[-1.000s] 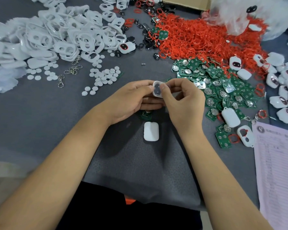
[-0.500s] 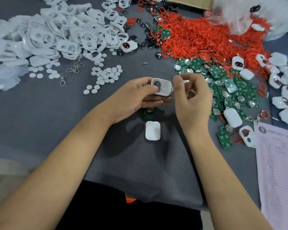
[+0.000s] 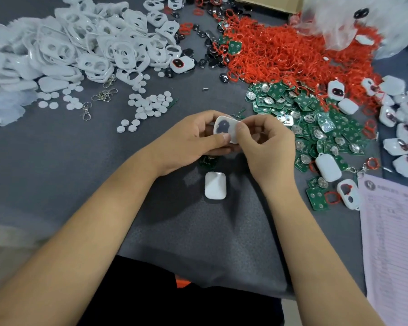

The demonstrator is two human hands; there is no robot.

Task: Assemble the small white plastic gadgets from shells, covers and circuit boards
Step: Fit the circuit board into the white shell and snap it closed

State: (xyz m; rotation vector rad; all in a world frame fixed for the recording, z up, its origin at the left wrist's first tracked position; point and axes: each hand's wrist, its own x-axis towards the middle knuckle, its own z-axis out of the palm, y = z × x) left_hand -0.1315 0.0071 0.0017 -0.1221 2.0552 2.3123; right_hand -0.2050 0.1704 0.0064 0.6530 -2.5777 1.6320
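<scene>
Both hands meet above the grey tabletop [image 3: 45, 161], clamped on one white shell [image 3: 226, 131]: the left hand [image 3: 189, 142] pinches its near edge with the thumb, the right hand [image 3: 266, 147] grips its right side. The shell's face shows a dark window. Just below the hands lies a plain white cover [image 3: 215, 185], and a green circuit board [image 3: 207, 161] peeks from under the left hand. Right of the right hand spreads a heap of circuit boards [image 3: 316, 123], with red rings [image 3: 287, 50] beyond. A printed sheet [image 3: 393, 243] lies far right; its writing is too blurred to read.
</scene>
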